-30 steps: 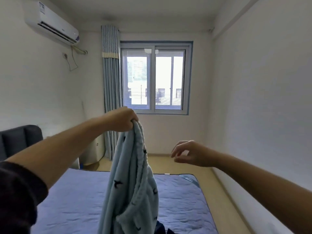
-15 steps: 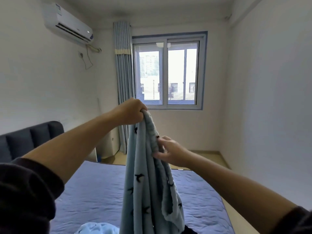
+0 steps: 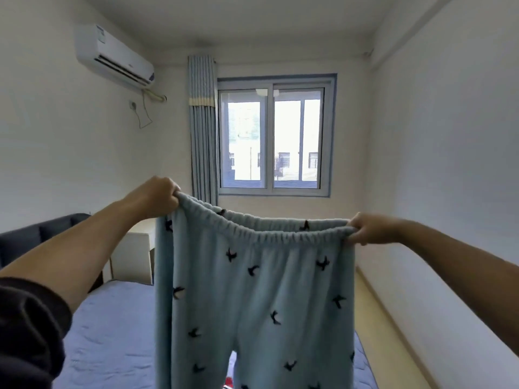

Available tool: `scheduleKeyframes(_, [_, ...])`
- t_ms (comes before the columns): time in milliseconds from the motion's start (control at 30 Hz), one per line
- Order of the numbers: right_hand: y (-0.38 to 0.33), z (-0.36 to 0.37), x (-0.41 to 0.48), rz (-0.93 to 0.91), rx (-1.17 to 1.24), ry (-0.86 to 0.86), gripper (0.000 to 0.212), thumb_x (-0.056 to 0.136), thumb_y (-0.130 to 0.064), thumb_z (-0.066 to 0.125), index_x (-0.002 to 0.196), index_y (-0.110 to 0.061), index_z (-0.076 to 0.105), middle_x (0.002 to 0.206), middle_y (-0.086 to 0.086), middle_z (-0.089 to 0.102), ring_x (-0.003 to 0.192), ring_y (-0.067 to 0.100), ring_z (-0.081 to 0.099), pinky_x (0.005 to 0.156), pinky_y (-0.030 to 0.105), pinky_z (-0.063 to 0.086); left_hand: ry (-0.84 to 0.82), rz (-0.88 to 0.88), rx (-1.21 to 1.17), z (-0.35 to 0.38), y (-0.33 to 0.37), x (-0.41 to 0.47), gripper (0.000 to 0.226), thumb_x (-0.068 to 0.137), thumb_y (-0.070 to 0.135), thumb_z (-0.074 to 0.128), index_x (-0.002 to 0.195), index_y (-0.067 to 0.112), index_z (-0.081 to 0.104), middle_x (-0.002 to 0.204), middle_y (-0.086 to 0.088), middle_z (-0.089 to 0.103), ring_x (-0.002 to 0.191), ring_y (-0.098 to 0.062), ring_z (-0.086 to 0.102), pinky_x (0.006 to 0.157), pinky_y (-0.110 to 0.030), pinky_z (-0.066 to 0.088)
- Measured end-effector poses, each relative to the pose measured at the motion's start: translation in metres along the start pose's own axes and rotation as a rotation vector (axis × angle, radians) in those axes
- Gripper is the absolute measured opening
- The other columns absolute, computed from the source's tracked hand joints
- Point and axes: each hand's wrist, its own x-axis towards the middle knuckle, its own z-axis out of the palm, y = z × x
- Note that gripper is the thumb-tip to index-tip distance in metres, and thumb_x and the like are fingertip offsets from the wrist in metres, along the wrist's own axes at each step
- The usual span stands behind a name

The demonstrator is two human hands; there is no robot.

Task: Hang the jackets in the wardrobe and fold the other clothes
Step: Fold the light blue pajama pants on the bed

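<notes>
Head camera, looking forward across a small bedroom: we hold a pair of pale blue fleece trousers (image 3: 252, 299) up in the air in front of us, spread wide and facing us. The fabric is dotted with small dark bird shapes. Our left hand (image 3: 153, 196) grips the left end of the elastic waistband (image 3: 252, 233), with the fingers curled tight over the gathered edge. Our right hand (image 3: 368, 228) pinches the right end, fingers folded round the cloth. The waistband stretches between the two hands, and its left end is held a little higher. Both legs hang straight down and leave the bottom of the view, so we cannot tell whether they touch anything below. A dark sleeve (image 3: 28, 332) sits at our left elbow, and the forearm is bare.

Behind the trousers lies a bed (image 3: 112, 332) with a blue quilted cover. It has a dark padded headboard (image 3: 36, 240) at the left wall and a white cabinet (image 3: 132, 259) beside it. On the far wall a window (image 3: 273, 138) shows bright daylight, and a blue striped curtain (image 3: 203, 130) is gathered at its left side. An air conditioner (image 3: 112, 56) is mounted high on the left wall. Pale floor (image 3: 387, 332) runs along the right of the bed.
</notes>
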Motion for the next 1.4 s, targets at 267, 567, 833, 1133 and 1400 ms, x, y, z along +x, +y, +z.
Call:
scheduleKeyframes(267, [-0.015,-0.045,-0.023,-0.027,0.093,-0.026,0.015,0.086,-0.017,0.065,0.072,-0.014,0.063,0.07,-0.005,0.063,0.068,0.007,0.06,0.061,0.018,0.052,-0.071,0.321,0.144,-0.001,0.019,0.012,0.042,0.088,0.041,0.039,0.059,0.013,0.049,0.067,-0.004,0.056,0.064,-0.022,0.053,0.061,-0.027,0.033])
scheduleKeyframes(567, [0.005,-0.083,-0.052,-0.084,0.452,0.322,0.004,0.085,-0.007,0.066,0.082,-0.005,0.068,0.08,0.009,0.07,0.075,0.02,0.066,0.066,0.026,0.059,0.229,0.41,0.018,-0.009,0.034,0.022,0.032,0.095,0.025,0.05,0.068,0.01,0.057,0.062,0.004,0.047,0.051,-0.006,0.041,0.05,-0.017,0.031])
scheduleKeyframes(833, [0.019,-0.07,-0.053,-0.063,0.708,0.433,0.01,0.086,-0.003,0.06,0.09,-0.008,0.068,0.08,0.002,0.069,0.075,0.013,0.065,0.067,0.025,0.057,-0.025,0.078,-0.548,-0.02,0.045,0.027,0.022,0.088,0.014,0.062,0.067,0.01,0.061,0.064,-0.007,0.054,0.063,-0.019,0.051,0.055,-0.024,0.04])
scheduleKeyframes(1133, [-0.016,-0.028,-0.008,0.286,1.047,0.724,0.023,0.081,-0.004,0.061,0.104,-0.002,0.058,0.09,0.012,0.059,0.071,0.017,0.054,0.057,0.026,0.046,-0.094,-0.534,-1.093,0.018,0.094,0.026,0.028,0.081,0.003,0.062,0.109,0.0,0.06,0.082,-0.013,0.057,0.065,-0.02,0.056,0.05,-0.029,0.048])
scheduleKeyframes(1400, [-0.078,0.044,-0.012,0.034,0.709,0.594,0.038,0.082,-0.016,0.066,0.116,-0.018,0.049,0.102,0.0,0.055,0.095,0.016,0.054,0.071,0.025,0.048,-0.202,-0.339,-1.263,0.049,0.162,-0.029,0.019,0.083,0.005,0.061,0.1,0.005,0.055,0.087,-0.013,0.062,0.076,-0.024,0.064,0.064,-0.035,0.059])
